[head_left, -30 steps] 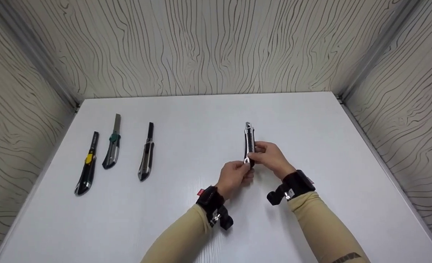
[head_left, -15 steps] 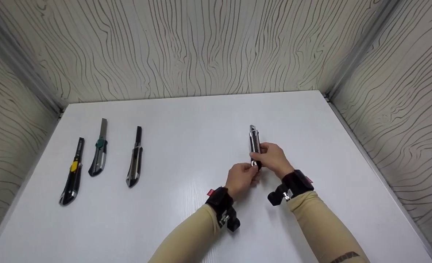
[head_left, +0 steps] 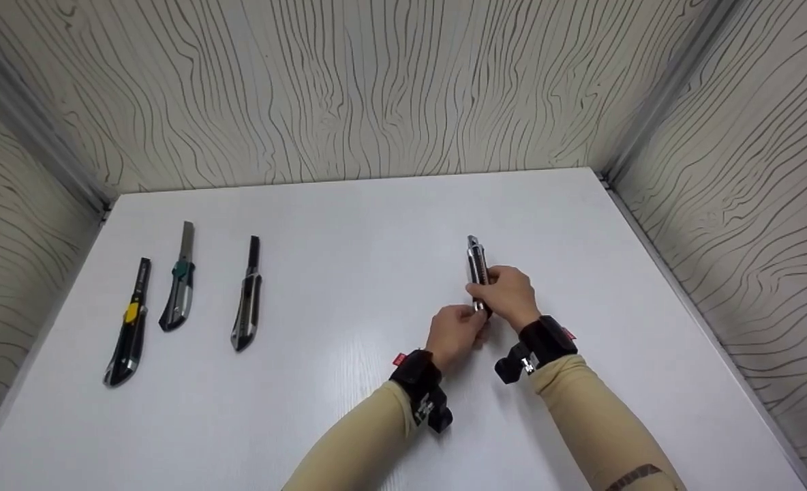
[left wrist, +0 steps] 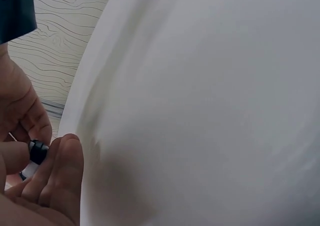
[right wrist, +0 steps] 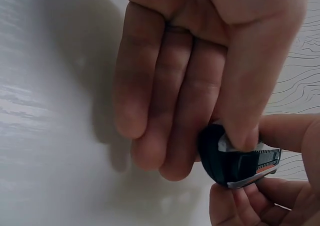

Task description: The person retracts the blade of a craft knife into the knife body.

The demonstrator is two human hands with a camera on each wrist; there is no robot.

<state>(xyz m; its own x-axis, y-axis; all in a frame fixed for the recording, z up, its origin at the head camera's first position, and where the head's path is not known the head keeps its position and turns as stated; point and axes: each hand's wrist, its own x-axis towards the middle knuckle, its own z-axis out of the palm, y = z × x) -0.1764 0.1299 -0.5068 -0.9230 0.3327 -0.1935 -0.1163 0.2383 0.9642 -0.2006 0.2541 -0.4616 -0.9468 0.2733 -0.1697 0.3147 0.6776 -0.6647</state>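
Observation:
In the head view a black and silver utility knife (head_left: 477,262) is held in both hands, its metal tip pointing away from the person. My left hand (head_left: 454,334) pinches its butt end between thumb and fingers. Higher up the handle, my right hand (head_left: 509,296) grips it, thumb on the near face and fingers on the right side. The right wrist view shows the dark butt of the knife (right wrist: 212,158) under the left thumb, plus a toothed track and an orange strip. Whether any blade sticks out is too small to tell.
Three more utility knives lie on the white table (head_left: 349,273) at the left: one with a yellow slider (head_left: 129,327), one with a green slider (head_left: 178,293), and a silver and black one (head_left: 247,307). Wood-patterned panels (head_left: 376,88) stand behind and at both sides.
The head view has shifted, so the knives on the table appear further left. Both hands have moved slightly right over the table with the utility knife, keeping their hold.

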